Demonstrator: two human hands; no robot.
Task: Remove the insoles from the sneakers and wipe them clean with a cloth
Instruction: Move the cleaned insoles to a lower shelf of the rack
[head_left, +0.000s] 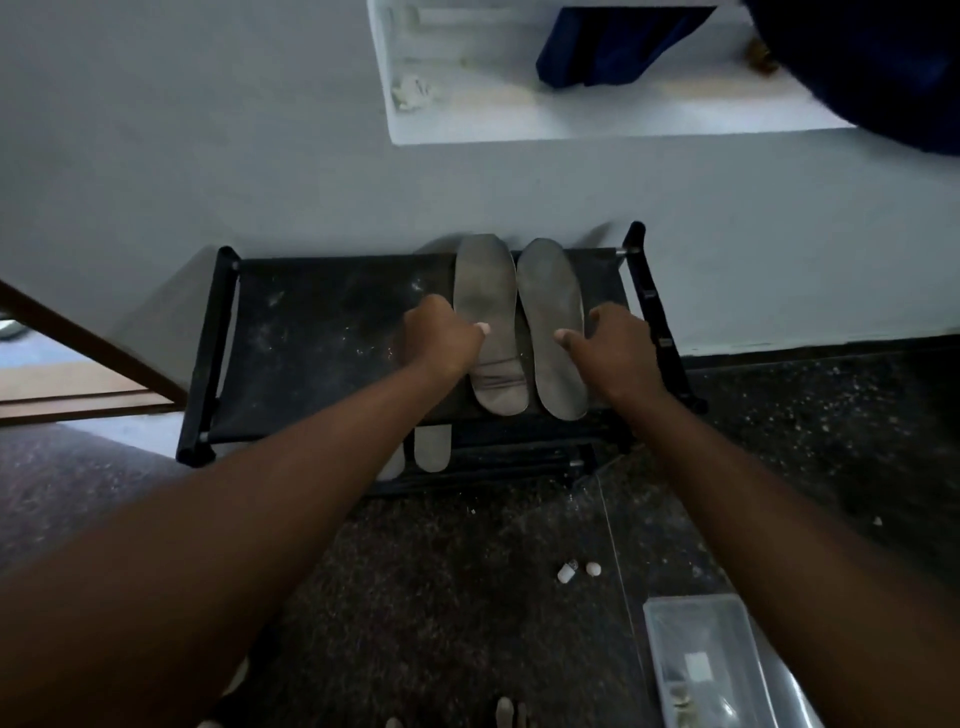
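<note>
Two bare forearms reach out from the camera over a speckled dark floor (441, 571) to the top shelf of a black shoe rack (322, 332) set against a pale wall. On that shelf, toward its right end, two grey insoles lie side by side, toes to the wall, heels at the front edge, apparently lined up for wiping.

The left hand (441, 332) sits at the outer edge of the left insole (485, 312), thumb on its surface and fingers curled out of sight, so a pinch cannot be confirmed. The right hand (613, 343) lies loosely spread beside the right insole (553, 312), touching it only with the thumb. Each seems to be steadying or squaring its insole.

Two more pale insoles (432, 447) show on the tier below. No sneakers are in view. Neither hand holds a cloth; the only candidate is dark blue fabric (613, 47) in a wall niche (467, 124) above the rack. On the floor in front of the rack lie two small white bits (566, 571) and a clear plastic box (701, 654).
</note>
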